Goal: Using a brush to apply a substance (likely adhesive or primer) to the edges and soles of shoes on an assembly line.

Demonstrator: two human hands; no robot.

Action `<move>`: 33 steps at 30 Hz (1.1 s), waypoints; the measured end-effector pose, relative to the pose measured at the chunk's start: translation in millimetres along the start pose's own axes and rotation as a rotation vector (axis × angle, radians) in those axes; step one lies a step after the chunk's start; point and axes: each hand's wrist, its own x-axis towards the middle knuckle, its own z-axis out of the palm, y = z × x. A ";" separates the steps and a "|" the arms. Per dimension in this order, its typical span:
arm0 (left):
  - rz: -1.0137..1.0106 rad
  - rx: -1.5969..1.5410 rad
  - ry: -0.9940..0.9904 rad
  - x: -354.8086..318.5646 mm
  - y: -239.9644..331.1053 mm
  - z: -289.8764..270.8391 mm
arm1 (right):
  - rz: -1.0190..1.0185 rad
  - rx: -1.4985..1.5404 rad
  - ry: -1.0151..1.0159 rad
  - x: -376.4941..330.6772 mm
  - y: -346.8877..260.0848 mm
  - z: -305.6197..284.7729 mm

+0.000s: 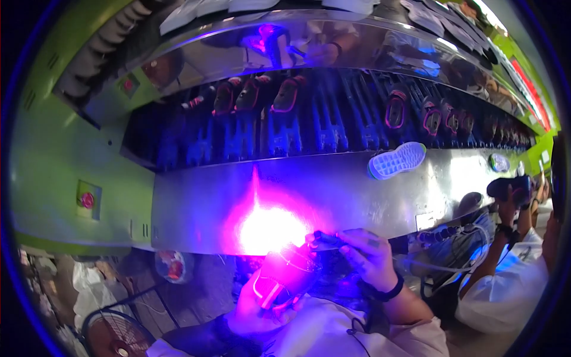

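Note:
My left hand (247, 312) is wrapped round a shoe upper (286, 275) at the near edge of the metal counter. Pink-purple light washes over the upper and hides much of its detail. To its right, my right hand (370, 257) is closed on a small dark stick-like tool (327, 241). The tool's tip points left, close to the top of the upper; whether they touch is hard to see. Just beyond, a white-and-magenta glare (270, 231) covers part of the counter.
A conveyor (330, 128) with blue-lit racks carries several dark pink-edged shoes behind the metal counter (196, 202). A pale shoe sole (397, 160) lies on the counter. At right, a co-worker's hand holds a dark shoe (511, 189). A fan (116, 333) stands low at left.

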 end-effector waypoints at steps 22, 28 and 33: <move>0.001 -0.202 0.097 25.9 -15.2 -13.2 | -0.406 -0.087 0.045 44.6 -37.9 -47.5; -0.096 -0.222 -0.083 20.6 -11.1 -28.7 | -0.416 -0.176 0.051 29.3 -21.0 -33.4; -0.179 -0.475 -0.297 23.3 -12.3 -34.9 | -0.316 -0.040 0.068 13.6 1.3 -10.7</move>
